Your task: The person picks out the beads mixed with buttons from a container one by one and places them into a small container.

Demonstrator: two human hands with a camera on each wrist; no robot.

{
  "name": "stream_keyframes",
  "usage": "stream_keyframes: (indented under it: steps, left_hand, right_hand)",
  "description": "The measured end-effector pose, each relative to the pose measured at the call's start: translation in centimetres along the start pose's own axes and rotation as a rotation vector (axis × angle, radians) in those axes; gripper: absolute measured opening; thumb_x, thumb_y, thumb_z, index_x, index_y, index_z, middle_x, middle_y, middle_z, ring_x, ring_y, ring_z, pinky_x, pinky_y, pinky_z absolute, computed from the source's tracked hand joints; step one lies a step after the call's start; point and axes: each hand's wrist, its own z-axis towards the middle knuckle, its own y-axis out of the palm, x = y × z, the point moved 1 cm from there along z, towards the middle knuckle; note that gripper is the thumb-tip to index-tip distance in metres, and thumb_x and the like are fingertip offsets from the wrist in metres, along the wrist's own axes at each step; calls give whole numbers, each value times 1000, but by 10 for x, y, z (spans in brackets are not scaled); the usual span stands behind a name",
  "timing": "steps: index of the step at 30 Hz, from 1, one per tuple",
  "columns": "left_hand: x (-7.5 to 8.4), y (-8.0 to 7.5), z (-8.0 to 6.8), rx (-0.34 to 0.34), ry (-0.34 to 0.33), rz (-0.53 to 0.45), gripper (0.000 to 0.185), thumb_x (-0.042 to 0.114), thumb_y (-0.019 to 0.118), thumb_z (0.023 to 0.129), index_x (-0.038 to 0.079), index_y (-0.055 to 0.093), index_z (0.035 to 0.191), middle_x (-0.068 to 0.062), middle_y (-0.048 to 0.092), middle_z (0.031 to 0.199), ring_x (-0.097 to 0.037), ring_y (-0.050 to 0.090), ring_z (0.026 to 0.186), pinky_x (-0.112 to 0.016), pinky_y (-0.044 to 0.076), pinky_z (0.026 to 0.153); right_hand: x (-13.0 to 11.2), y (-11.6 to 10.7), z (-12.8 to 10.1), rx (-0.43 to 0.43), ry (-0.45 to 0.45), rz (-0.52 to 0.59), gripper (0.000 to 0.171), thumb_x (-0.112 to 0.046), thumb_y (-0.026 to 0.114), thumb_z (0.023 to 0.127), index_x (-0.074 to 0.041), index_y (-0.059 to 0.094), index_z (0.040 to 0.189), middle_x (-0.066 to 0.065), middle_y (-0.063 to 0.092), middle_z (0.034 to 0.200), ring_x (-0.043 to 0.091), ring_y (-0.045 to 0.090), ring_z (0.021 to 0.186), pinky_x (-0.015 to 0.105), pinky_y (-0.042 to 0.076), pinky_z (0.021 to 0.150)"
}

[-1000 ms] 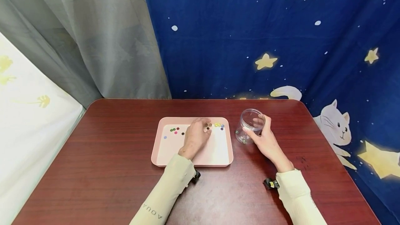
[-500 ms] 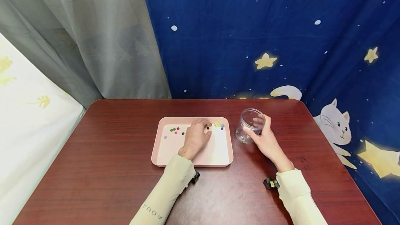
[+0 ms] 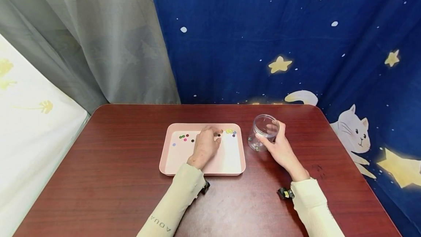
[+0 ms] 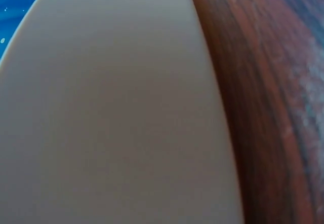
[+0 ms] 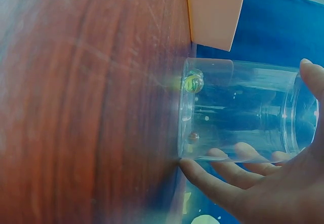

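Observation:
My left hand point(image 3: 205, 143) reaches into the pink tray point(image 3: 227, 162), with its thumb and bent fingers beside a black bead point(image 3: 219, 135) near the tray's far side. Its fingertips are mostly hidden, so I cannot tell whether they pinch a marble or bead. Only the tray's outer wall point(image 4: 121, 102) fills most of the left wrist view. My right hand point(image 3: 279, 149) grips a clear jar point(image 3: 257, 142), upright on the table just right of the tray, thumb on the near side and fingers around the other. Inside the jar lie a green-yellow glass marble point(image 5: 194, 81) and a small reddish bead point(image 5: 194, 136).
Small green, pink, dark red and black beads point(image 3: 185, 139) are scattered in the tray's left half, with a pale blue one point(image 3: 174, 145) apart. Yellow glass marbles point(image 3: 228, 131) and bluish ones point(image 3: 234, 133) sit in its far right corner. Curtains hang behind the wooden table point(image 3: 125, 156).
My left hand has shifted very slightly left, and its fingers have moved a little among the brownish marbles near the black bead. The right hand and jar have stayed put.

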Motion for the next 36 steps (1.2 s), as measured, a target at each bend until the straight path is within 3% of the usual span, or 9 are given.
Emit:
stream_keyframes:
  steps: [17, 26, 36]
  left_hand:
    - [0, 0, -1, 3, -33, -25, 22, 5, 75, 92, 4, 77, 114, -11, 70, 119, -29, 71, 107, -43, 58, 94]
    - [1, -2, -3, 24, -28, 35, 12, 7, 77, 91, 8, 78, 103, -8, 72, 106, -24, 71, 91, -41, 58, 81]
    - [-1, 0, 0, -2, -87, 55, 5, 11, 78, 91, 15, 79, 94, 2, 73, 85, -15, 66, 76, -35, 52, 70]
  right_hand:
    - [1, 0, 0, -4, -2, 5, 85, -36, 72, 99, -9, 14, 155, 23, 42, 154, 41, 48, 143, 62, 38, 117]
    - [1, 1, 0, -1, -3, 10, 84, -36, 72, 99, -10, 14, 154, 23, 43, 153, 41, 48, 143, 60, 39, 116]
    - [2, 1, 1, 2, -7, 14, 84, -34, 72, 99, -9, 15, 154, 24, 43, 153, 41, 48, 143, 61, 38, 117]
